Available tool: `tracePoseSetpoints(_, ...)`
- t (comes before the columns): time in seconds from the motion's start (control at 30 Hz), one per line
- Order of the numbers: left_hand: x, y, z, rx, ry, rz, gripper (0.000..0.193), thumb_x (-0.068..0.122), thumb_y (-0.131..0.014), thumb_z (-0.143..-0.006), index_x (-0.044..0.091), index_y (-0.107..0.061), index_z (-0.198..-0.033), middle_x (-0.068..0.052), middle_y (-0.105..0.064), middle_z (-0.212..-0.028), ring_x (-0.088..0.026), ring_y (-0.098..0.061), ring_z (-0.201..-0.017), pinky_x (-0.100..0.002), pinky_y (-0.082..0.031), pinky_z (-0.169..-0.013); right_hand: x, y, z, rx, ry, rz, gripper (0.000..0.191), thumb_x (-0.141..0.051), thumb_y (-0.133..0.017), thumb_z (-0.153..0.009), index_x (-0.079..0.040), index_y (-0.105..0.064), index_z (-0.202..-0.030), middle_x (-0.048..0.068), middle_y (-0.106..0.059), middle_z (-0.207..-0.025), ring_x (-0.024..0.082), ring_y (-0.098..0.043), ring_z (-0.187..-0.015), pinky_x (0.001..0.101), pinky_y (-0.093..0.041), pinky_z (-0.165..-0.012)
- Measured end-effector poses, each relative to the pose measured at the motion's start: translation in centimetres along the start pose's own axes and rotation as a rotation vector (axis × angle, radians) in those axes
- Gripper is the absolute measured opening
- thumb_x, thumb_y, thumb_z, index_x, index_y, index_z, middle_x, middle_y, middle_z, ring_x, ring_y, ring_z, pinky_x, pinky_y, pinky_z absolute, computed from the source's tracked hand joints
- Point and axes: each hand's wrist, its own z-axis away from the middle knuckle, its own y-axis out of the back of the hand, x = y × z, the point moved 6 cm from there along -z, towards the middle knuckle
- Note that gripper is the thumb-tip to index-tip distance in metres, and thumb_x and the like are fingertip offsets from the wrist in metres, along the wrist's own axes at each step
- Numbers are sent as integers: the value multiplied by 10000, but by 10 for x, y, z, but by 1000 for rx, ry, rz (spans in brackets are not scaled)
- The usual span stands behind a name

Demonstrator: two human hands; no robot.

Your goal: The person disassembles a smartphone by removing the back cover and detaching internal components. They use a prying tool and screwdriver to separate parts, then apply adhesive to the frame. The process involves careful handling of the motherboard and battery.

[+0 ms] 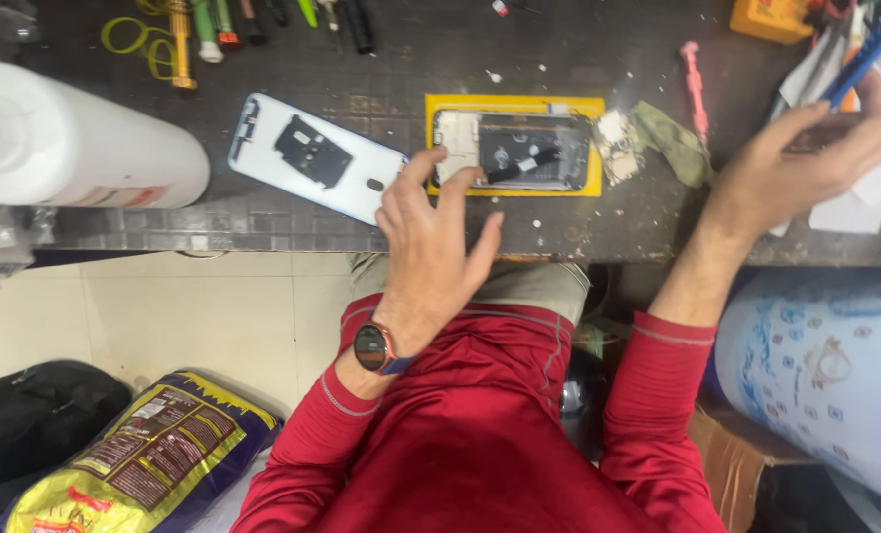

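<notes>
Left hand [431, 247]: I see it released, fingers spread, fingertips on the opened phone [513, 150].
Right hand [806, 163]: I see it grasping a thin blue tool [870, 51].
Counter [460, 232]: dark, gritty.
</notes>
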Motion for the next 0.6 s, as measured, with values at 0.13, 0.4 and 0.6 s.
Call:
tracePoseSetpoints(0.13,-3,9,10,85,19,12,534,238,-796,-917,57,-569,-1365,-173,-370,-1460,-387,-382,-1331,-538,-319,-1125,3,-1,0,-39,-33,-18,334,62,-499,-1004,4,-577,-1324,83,-538,-1212,196,-508,-902,361,-419,-784)
tracePoseSetpoints(0.4,-73,83,44,787,158,-260,780,114,-890,-901,42,-313,-1421,-123,-205,-1476,-274,-265,-1420,-433,-341,-1162,6,-4,1,-33,-5,-30,180,4,-566,-1107,3,-581,-1287,88,-522,-1200,196,-534,-925,355,-433,-793)
tracePoseSetpoints(0.6,-136,130,50,914,197,-552,860,119,-915,-881,85,-239,-1412,-142,-198,-1538,-283,-234,-1433,-517,-287,-1189,2,-4,0,-55,-32,-48,266,15,-509,-1044,9,-588,-1298,77,-545,-1201,187,-548,-915,339,-442,-793)
